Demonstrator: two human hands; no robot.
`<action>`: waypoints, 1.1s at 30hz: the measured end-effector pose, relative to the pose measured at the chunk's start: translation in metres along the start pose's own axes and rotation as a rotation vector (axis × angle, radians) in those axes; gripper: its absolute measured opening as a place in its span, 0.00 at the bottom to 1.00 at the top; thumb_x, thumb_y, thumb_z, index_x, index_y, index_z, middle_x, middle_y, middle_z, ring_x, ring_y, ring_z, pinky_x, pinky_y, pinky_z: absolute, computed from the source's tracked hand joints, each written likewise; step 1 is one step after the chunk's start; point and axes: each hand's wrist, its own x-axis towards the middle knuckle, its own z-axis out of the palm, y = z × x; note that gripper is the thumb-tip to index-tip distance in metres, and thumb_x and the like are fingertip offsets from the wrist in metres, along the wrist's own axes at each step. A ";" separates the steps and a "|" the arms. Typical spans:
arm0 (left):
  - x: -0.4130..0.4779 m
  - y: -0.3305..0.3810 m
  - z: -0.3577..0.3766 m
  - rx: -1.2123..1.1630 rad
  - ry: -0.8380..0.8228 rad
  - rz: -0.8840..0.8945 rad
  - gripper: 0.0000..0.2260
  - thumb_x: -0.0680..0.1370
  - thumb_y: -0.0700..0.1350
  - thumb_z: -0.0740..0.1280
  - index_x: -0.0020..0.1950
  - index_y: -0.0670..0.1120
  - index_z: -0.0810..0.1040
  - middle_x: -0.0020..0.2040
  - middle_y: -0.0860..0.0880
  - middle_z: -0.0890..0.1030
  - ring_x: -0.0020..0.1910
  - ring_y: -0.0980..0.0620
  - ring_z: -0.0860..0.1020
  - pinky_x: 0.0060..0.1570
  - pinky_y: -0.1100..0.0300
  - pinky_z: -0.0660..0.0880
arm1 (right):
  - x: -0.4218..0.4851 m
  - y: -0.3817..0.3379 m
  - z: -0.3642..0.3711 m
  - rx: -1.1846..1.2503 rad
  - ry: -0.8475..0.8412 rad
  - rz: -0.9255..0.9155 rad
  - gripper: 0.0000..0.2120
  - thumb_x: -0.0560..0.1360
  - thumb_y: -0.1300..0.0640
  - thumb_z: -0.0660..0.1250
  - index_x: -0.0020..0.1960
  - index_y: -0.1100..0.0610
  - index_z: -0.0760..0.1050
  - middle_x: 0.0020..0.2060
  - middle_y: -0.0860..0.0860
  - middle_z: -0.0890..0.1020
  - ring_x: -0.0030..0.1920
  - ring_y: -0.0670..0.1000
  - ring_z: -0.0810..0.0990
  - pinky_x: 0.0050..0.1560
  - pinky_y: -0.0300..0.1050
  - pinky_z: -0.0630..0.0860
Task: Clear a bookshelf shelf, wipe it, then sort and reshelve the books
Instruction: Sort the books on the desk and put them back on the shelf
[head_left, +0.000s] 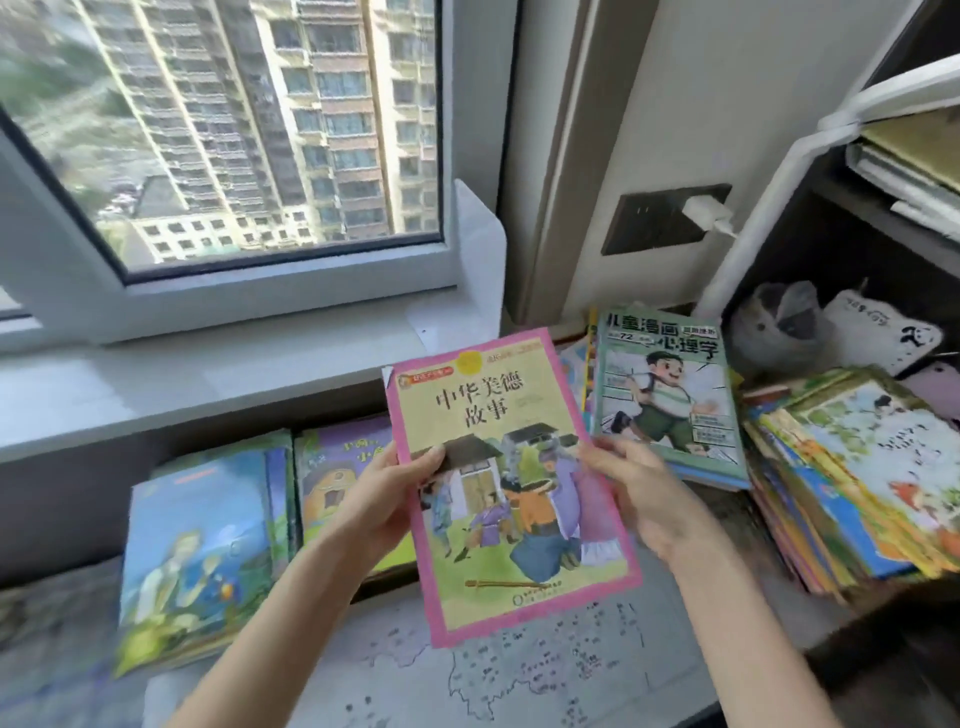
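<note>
One pink-bordered book (501, 415) sits gripped between left hand (387, 501) and right hand (644, 493)

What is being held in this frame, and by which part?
One pink-bordered yellow paperback book, held by both hands: the left hand grips its left edge, the right hand its right edge, both near mid-height, thumbs on the cover.

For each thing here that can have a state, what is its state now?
pink book: closed, held up by both hands.
left hand: grips the book's left edge.
right hand: grips its right edge.
green comic book: closed, lying flat.
charger: plugged into the wall socket.
window: shut.
</note>
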 end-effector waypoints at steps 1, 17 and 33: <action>-0.008 -0.003 -0.010 0.032 0.004 -0.001 0.09 0.79 0.35 0.62 0.58 0.41 0.75 0.42 0.46 0.85 0.37 0.51 0.83 0.33 0.61 0.79 | 0.003 0.005 0.011 0.011 -0.025 -0.004 0.15 0.73 0.57 0.70 0.59 0.57 0.76 0.48 0.52 0.82 0.47 0.52 0.79 0.45 0.46 0.73; -0.167 -0.137 -0.205 0.338 0.382 -0.371 0.09 0.76 0.39 0.70 0.55 0.43 0.77 0.46 0.47 0.84 0.43 0.50 0.82 0.37 0.58 0.77 | -0.063 0.177 0.193 -0.677 -0.425 0.203 0.16 0.77 0.52 0.65 0.64 0.51 0.69 0.54 0.48 0.81 0.48 0.46 0.81 0.37 0.38 0.74; -0.161 -0.113 -0.276 0.947 0.789 -0.161 0.13 0.80 0.49 0.63 0.53 0.39 0.78 0.48 0.44 0.81 0.48 0.47 0.77 0.41 0.59 0.68 | -0.047 0.163 0.262 -1.100 0.054 -0.290 0.16 0.81 0.47 0.59 0.42 0.57 0.76 0.36 0.52 0.80 0.39 0.55 0.77 0.33 0.43 0.68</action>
